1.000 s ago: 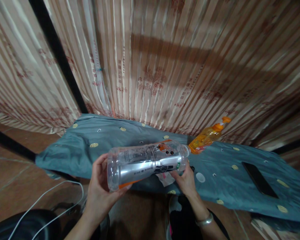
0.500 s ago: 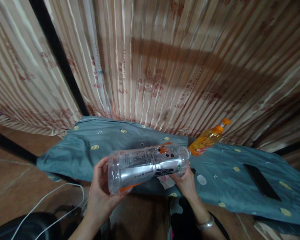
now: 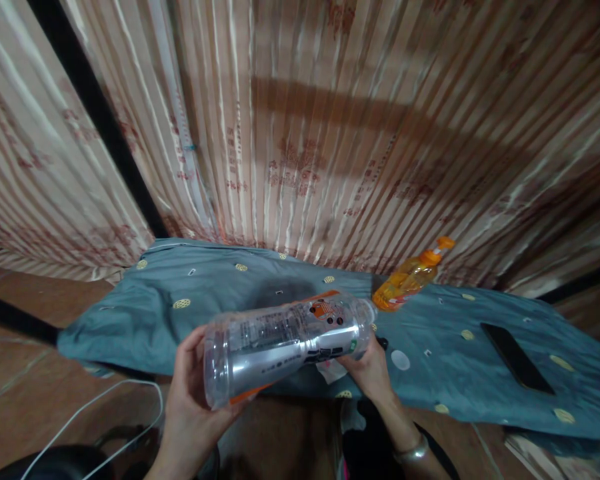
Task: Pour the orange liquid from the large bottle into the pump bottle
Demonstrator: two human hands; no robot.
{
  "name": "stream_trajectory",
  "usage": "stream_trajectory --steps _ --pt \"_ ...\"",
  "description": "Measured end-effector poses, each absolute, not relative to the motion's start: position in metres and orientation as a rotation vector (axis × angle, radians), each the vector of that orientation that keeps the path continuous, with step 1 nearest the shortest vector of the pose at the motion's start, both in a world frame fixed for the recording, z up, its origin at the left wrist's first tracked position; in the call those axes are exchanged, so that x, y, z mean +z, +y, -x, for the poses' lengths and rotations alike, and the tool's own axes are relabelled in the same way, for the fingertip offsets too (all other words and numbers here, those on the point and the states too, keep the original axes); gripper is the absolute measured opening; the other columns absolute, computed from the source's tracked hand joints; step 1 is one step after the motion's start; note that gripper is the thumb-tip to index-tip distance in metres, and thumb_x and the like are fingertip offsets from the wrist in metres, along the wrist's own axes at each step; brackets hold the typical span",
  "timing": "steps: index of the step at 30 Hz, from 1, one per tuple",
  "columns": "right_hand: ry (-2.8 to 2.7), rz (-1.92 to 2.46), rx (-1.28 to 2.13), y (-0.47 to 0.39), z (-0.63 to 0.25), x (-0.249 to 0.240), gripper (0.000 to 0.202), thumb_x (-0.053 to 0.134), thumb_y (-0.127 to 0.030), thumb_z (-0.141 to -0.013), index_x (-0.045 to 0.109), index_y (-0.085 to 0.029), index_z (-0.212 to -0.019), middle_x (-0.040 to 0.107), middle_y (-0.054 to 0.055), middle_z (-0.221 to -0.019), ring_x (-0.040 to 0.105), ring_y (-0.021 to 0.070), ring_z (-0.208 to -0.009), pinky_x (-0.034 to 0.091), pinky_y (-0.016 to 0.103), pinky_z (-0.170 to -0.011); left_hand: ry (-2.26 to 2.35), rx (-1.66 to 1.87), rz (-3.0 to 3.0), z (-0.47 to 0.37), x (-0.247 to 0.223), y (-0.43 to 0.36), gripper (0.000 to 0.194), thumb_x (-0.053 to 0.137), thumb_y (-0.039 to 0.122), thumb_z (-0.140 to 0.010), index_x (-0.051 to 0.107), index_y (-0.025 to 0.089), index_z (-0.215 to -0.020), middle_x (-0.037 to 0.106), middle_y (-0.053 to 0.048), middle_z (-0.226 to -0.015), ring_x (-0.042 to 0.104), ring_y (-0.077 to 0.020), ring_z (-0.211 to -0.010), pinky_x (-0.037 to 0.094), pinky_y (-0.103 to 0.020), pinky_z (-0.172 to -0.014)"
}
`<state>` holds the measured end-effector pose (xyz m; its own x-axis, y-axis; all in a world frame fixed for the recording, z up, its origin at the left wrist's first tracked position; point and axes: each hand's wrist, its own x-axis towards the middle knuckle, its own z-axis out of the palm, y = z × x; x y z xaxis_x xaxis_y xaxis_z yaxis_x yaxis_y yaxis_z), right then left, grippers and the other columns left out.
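Observation:
A large clear plastic bottle point(image 3: 285, 350) with a silver, orange and black label lies sideways between my hands, its neck pointing right. My left hand point(image 3: 195, 400) wraps round the base end, thumb below and fingers behind. Near the neck, my right hand point(image 3: 370, 367) grips the bottle from underneath; some of its fingers are hidden behind it. No liquid shows inside. Just beyond the neck stands a pump bottle point(image 3: 405, 283) of orange liquid with an orange pump top, on the blue-green cloth point(image 3: 220, 287).
A dark phone point(image 3: 517, 358) lies on the cloth at the right. A white round disc point(image 3: 401, 360) and a crumpled white wrapper point(image 3: 331, 371) are near my right hand. Behind hangs a striped curtain point(image 3: 300, 133); a black pole point(image 3: 100, 120) crosses at left. A white cable point(image 3: 80, 413) loops lower left.
The bottle and both hands sit slightly lower and further left in view, with the base end dipping a little. The whole scene has shifted slightly left as the camera moved. Both hands keep their hold.

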<state>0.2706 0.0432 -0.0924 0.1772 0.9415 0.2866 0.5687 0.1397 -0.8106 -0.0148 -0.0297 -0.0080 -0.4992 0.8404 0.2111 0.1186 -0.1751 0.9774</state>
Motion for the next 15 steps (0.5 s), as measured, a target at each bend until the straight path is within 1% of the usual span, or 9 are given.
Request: stream_trajectory --steps 2,5,8,12,15 --pt "-1.504 1.529 0.489 0.042 -0.268 -0.092 0.065 0.077 -0.045 -0.067 0.065 -0.019 -0.125 0.082 0.012 -0.103 0.079 0.0344 -0.09 0.065 0.042 -0.077 1.555 1.728 -1.125 0.015 -0.008 -0.029 0.084 0.095 0.038 -0.052 0.061 0.024 -0.128 0.074 -0.007 -0.12 0.075 -0.0309 -0.111 0.064 -0.04 -0.093" --pt "-1.524 1.513 0.49 0.041 -0.267 -0.095 0.068 0.078 -0.05 -0.069 0.064 -0.019 -0.128 0.082 0.012 -0.108 0.079 0.034 -0.094 0.064 0.042 -0.08 1.558 1.731 -1.111 0.015 -0.008 -0.029 0.086 0.096 0.039 -0.051 0.061 0.023 -0.128 0.075 -0.007 -0.118 0.076 -0.0301 -0.108 0.064 -0.038 -0.09" --pt "-1.538 1.447 0.504 0.042 -0.27 -0.101 0.076 0.077 -0.061 -0.074 0.062 -0.018 -0.134 0.082 0.013 -0.11 0.079 0.0337 -0.095 0.064 0.041 -0.081 1.551 1.744 -1.08 0.014 -0.009 -0.029 0.088 0.097 0.039 -0.048 0.061 0.022 -0.127 0.076 -0.007 -0.116 0.077 -0.0295 -0.105 0.064 -0.037 -0.088" --pt "-1.556 1.33 0.537 0.042 -0.275 -0.109 0.085 0.063 -0.081 -0.084 0.061 -0.017 -0.14 0.081 0.016 -0.117 0.077 0.0364 -0.103 0.061 0.046 -0.09 1.529 1.774 -1.064 0.012 -0.01 -0.029 0.09 0.1 0.04 -0.047 0.06 0.023 -0.126 0.076 -0.007 -0.116 0.077 -0.0294 -0.106 0.064 -0.037 -0.09" --pt "-1.549 1.276 0.554 0.041 -0.279 -0.116 0.088 0.052 -0.085 -0.089 0.058 -0.018 -0.146 0.077 0.017 -0.127 0.072 0.037 -0.118 0.056 0.049 -0.102 1.523 1.782 -1.072 0.011 -0.009 -0.029 0.092 0.1 0.043 -0.047 0.06 0.023 -0.128 0.076 -0.008 -0.119 0.076 -0.0293 -0.109 0.064 -0.037 -0.093"
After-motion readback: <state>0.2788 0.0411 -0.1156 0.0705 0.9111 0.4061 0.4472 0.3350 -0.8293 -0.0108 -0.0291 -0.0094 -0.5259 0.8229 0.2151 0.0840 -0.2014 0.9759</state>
